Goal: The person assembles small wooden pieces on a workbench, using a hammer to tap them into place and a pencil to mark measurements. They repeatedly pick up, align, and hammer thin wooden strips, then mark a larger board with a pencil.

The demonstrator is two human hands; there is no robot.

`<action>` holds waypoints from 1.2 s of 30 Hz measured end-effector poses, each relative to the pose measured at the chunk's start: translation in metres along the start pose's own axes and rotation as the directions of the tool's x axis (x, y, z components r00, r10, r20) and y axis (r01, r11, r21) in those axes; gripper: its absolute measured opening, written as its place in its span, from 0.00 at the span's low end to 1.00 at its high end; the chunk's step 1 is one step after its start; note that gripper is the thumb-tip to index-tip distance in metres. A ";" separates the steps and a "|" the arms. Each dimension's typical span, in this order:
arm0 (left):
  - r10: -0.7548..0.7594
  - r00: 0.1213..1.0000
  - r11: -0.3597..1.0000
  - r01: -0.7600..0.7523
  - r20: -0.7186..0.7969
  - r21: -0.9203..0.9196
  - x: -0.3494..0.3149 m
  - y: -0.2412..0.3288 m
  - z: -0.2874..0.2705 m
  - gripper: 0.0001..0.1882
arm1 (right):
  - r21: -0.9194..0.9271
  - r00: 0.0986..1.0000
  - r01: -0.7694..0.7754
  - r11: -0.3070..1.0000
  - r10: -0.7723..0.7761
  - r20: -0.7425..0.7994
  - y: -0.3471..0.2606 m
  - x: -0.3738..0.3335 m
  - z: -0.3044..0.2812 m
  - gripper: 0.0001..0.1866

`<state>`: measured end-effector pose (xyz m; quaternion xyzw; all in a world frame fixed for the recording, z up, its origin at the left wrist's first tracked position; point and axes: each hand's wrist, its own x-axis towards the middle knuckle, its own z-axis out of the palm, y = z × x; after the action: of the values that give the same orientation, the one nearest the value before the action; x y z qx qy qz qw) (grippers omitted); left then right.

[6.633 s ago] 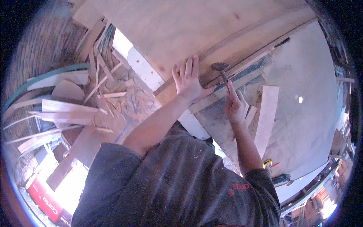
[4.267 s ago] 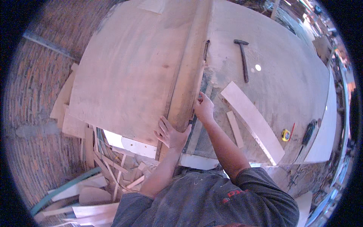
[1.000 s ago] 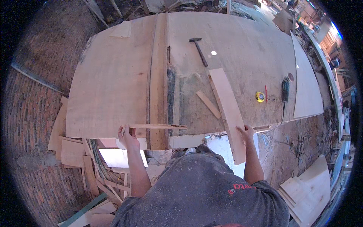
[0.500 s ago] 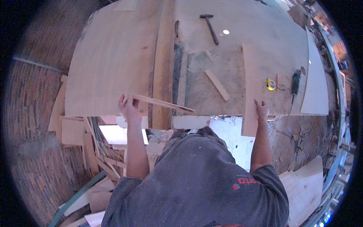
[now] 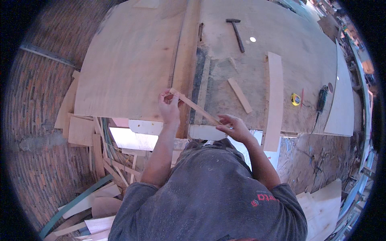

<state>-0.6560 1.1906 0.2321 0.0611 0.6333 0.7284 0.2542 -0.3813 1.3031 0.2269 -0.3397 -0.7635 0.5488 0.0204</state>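
My left hand (image 5: 169, 110) pinches one end of a narrow wooden strip (image 5: 197, 107), held slanting above the bench near its front edge. At the strip's lower right end, my right hand (image 5: 238, 129) has its thumb and fingers around the tip. Just right of that hand lies a longer, wider pale board (image 5: 274, 96), its near end jutting past the bench edge. A short piece of wood (image 5: 240, 95) rests on the bench between the strip and this board.
Farther back lies a hammer (image 5: 237, 35). A yellow tape measure (image 5: 295, 99), a red pencil-like stick (image 5: 302, 95) and a dark corded tool (image 5: 322, 97) are at the right. A large plywood sheet (image 5: 128, 68) covers the left side; offcuts (image 5: 82, 130) lean below it.
My right hand has let go of the wide board and moved left to the strip's end. My left hand has carried the strip rightward and tilted it more steeply.
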 end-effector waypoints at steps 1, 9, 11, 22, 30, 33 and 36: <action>-0.008 0.999 1.000 0.008 0.038 0.017 -0.001 -0.003 0.007 0.24 | 0.160 0.997 0.008 0.987 -0.020 0.070 -0.006 0.000 0.006 0.25; 0.002 0.975 0.967 -0.058 0.222 0.247 0.001 -0.018 -0.013 0.40 | -0.247 0.794 -0.337 0.909 0.134 -0.593 0.060 0.027 -0.027 0.20; -0.038 0.972 0.958 -0.030 0.233 0.284 0.000 -0.023 -0.029 0.38 | -0.324 0.734 -0.460 0.826 0.148 -0.663 0.073 0.034 -0.055 0.19; 0.002 0.965 0.917 -0.107 0.262 0.385 -0.031 -0.024 -0.053 0.28 | -0.504 0.830 -0.392 0.770 0.060 -0.555 0.080 0.046 -0.045 0.27; 0.018 0.928 0.889 -0.185 0.371 0.418 -0.043 -0.034 -0.039 0.23 | -0.390 0.748 -0.236 0.890 -0.090 -0.658 0.062 -0.003 0.008 0.19; -0.015 0.895 0.858 -0.217 0.445 0.466 -0.054 -0.042 -0.017 0.22 | -0.343 0.653 -0.199 0.918 -0.137 -0.745 0.055 -0.046 0.013 0.16; 0.046 0.834 0.850 -0.322 0.551 0.417 -0.067 -0.054 0.010 0.19 | -0.148 0.418 -0.225 0.963 -0.042 -0.908 0.073 -0.092 0.005 0.13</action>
<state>-0.5783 1.1737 0.1982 0.3816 0.6953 0.5196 0.3178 -0.2761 1.2613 0.1948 -0.6221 -0.6742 0.1810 0.3545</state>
